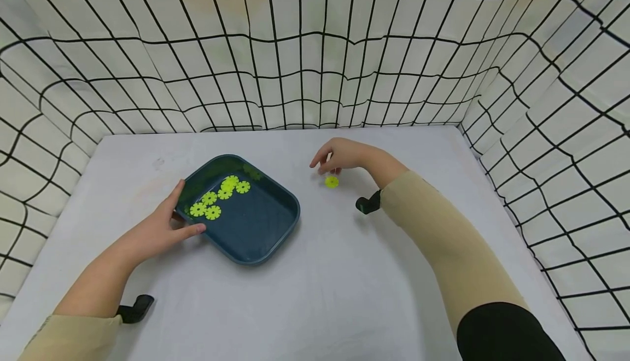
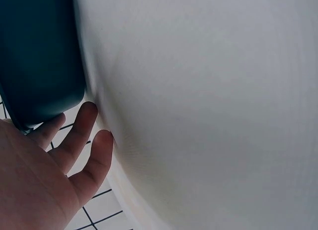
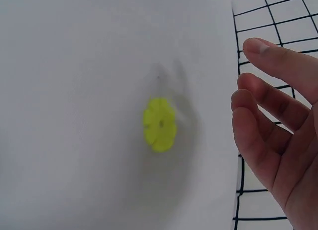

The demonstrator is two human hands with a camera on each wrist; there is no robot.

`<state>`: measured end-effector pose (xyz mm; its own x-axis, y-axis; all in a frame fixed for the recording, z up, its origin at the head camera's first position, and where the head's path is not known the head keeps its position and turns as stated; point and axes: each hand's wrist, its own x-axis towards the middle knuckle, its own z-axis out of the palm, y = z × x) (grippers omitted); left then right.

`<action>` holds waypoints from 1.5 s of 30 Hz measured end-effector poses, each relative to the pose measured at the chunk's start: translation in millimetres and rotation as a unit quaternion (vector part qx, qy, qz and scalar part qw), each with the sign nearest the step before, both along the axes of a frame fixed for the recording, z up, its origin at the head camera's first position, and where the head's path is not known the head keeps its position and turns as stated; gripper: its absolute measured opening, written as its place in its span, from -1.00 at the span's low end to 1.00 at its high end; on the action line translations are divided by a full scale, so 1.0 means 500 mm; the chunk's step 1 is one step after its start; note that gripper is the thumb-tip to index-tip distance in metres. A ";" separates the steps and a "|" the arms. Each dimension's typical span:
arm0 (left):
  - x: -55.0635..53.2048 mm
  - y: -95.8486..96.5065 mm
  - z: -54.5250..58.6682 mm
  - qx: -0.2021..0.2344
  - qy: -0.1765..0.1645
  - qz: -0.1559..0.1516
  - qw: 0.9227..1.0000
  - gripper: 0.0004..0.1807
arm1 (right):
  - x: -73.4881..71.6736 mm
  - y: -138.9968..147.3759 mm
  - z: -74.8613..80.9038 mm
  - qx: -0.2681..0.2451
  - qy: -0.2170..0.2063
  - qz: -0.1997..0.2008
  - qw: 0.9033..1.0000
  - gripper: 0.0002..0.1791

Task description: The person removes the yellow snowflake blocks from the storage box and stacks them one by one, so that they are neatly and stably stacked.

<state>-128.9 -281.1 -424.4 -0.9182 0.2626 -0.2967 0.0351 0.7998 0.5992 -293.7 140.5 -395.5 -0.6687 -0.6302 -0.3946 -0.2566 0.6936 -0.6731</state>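
Observation:
At the left corner of a dark blue tray (image 1: 256, 230), my left hand (image 1: 157, 230) holds the wall between its thumb, lying over the near rim, and its index finger on the far side. In the left wrist view the other fingers (image 2: 82, 135) spread beside the tray's outer wall. Several yellow-green notched discs (image 1: 213, 212) lie in the tray's left half, some overlapping. Right of the tray, one more notched disc (image 1: 332, 182) lies flat on the table. My right hand (image 1: 342, 154) hovers by it, fingers loosely bent, holding nothing; in the right wrist view a gap separates them from the disc.
A white cloth-covered table (image 1: 320, 295) lies under everything. Black netting (image 1: 300, 38) over pale cloth rises along the table's back and both sides. A small black wrist mount sticks out from each tan sleeve (image 1: 438, 230).

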 end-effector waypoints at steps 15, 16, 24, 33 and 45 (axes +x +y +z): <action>0.002 -0.002 0.001 -0.006 0.005 0.001 1.000 0.28 | 0.012 -0.143 0.077 -0.037 0.014 0.041 0.998 -0.72; 0.002 -0.002 0.001 -0.006 0.006 0.001 1.000 0.28 | 0.013 -0.156 0.081 -0.039 0.015 0.046 0.998 -0.71; 0.000 -0.003 -0.003 -0.008 0.002 0.002 1.000 0.28 | 0.027 -0.256 0.097 -0.068 0.014 0.086 0.994 -0.68; -0.004 0.000 -0.003 -0.004 -0.002 -0.004 1.000 0.26 | 0.050 -0.340 0.070 -0.058 -0.002 0.107 0.993 -0.65; -0.004 -0.002 0.001 -0.002 -0.004 -0.006 1.000 0.26 | 0.074 -0.418 0.023 0.062 0.038 0.150 0.986 -0.46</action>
<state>-130.8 -282.2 -423.9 -0.9129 0.2717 -0.3047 0.0397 0.8018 0.5963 -256.8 -68.3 -384.0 -0.4901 -0.7537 -0.4379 -0.5088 0.6552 -0.5584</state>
